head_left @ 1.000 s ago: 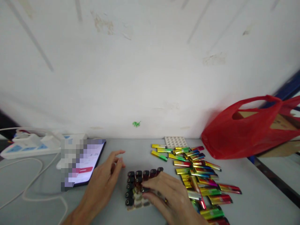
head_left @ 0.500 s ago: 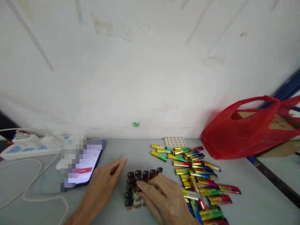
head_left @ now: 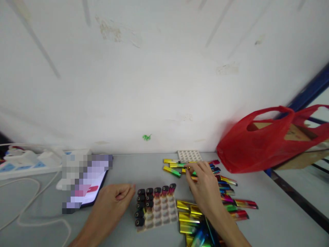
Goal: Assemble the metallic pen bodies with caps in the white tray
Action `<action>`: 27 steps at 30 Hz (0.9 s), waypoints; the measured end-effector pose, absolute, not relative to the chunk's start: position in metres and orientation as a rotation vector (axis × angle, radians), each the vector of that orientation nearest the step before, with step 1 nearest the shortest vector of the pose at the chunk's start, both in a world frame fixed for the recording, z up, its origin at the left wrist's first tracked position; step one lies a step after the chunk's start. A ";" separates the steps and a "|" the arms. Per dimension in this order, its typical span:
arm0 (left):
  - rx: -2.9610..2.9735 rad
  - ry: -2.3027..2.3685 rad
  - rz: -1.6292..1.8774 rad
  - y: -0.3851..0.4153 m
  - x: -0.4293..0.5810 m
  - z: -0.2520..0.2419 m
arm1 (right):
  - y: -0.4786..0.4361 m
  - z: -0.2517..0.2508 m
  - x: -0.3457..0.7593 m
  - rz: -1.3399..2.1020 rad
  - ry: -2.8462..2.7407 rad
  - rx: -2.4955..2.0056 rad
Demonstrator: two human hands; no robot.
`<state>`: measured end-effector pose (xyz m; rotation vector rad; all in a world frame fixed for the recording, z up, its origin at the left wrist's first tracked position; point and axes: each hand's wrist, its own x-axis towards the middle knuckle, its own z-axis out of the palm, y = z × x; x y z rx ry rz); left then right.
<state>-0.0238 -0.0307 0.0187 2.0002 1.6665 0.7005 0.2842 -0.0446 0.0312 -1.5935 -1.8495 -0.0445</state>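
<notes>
A white grid tray [head_left: 164, 211] lies on the grey table, with several black-capped lighters [head_left: 144, 200] standing in its back row and left columns. My left hand [head_left: 113, 199] rests just left of the tray, fingers curled in, nothing visible in it. My right hand [head_left: 203, 185] reaches over a heap of shiny multicoloured lighters [head_left: 226, 197] and pinches one lighter [head_left: 189, 168] at the far side of the heap. More loose lighters [head_left: 189, 216] lie beside my right wrist.
A phone with a lit screen [head_left: 87, 185] lies left of my left hand. A white power strip [head_left: 28, 161] and cable [head_left: 23, 212] sit at far left. A second empty grid tray [head_left: 189, 155] lies by the wall, and a red plastic bag [head_left: 259, 144] holding a carton lies at right.
My right hand left the tray and moved back and right into the lighter heap, pinching one. My left hand's fingers curled in. The tray's empty cells now show.
</notes>
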 end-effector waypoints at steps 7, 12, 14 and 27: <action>1.933 1.668 0.651 -0.035 -0.017 0.026 | -0.043 0.038 0.299 -0.011 -1.933 -1.760; 1.937 1.672 0.630 -0.034 -0.017 0.029 | -0.044 0.046 0.314 0.186 -2.088 -1.709; 1.957 1.661 0.603 -0.032 -0.018 0.028 | -0.043 0.048 0.319 0.288 -2.139 -1.672; 2.064 1.596 0.530 -0.032 -0.020 0.020 | -0.038 0.022 0.328 0.194 -2.152 -1.682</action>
